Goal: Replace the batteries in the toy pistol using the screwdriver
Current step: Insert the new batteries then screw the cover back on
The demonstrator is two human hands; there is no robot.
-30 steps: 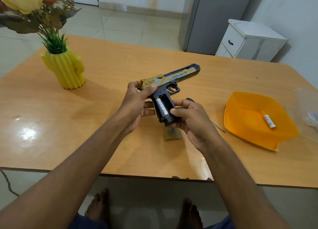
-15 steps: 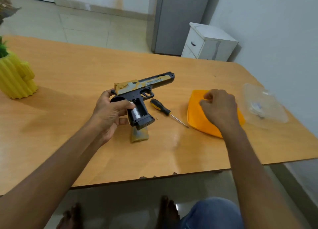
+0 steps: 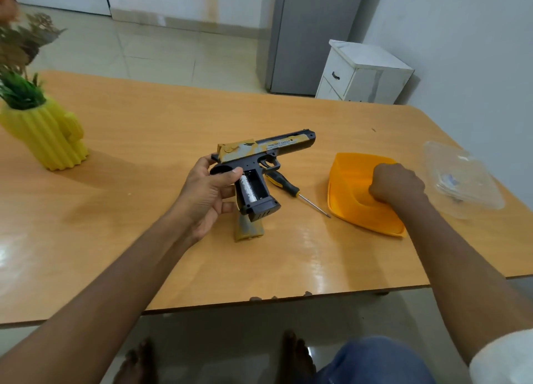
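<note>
Toy pistol (image 3: 261, 164): light, rigid plastic; our left hand (image 3: 206, 194) grips its rear; right hand (image 3: 396, 186) fingers curled in orange tray (image 3: 346, 202), contents unseen

Your worktop (image 3: 144, 141): tan wood, glossy, chipped along the near edge. Resting on it: yellow cactus vase (image 3: 46, 135) far left; screwdriver (image 3: 284, 184) at centre, tip toward you; tan cover (image 3: 248, 229) just nearer than it; orange tray (image 3: 349, 199) to the right; clear lid (image 3: 473, 187) at the right edge.
</note>
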